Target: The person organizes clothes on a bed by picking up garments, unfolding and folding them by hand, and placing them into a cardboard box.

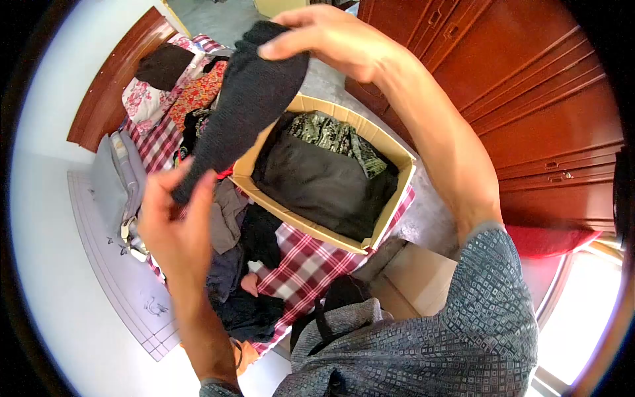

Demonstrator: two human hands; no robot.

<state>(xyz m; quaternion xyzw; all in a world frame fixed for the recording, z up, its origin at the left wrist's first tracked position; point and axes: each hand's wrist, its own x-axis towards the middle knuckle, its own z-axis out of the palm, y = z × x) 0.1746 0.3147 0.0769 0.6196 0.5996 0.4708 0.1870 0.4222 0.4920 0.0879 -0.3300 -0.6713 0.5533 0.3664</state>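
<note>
The left hand [173,221] and right hand [324,40] each pinch an end of a dark sock [248,99], stretched above the cardboard box [390,198].

dark knit garment [248,99]: its lower end vanishes inside the left hand [173,225]; its top corner sits under the right hand [331,40].
cardboard box [390,142]: the near-left wall is covered by the garment; what lies under the dark cloth inside is unseen.
clothes pile [245,264]: a tangle, single pieces hard to tell apart.
wardrobe [529,86]: cut off by the lens rim.
</note>
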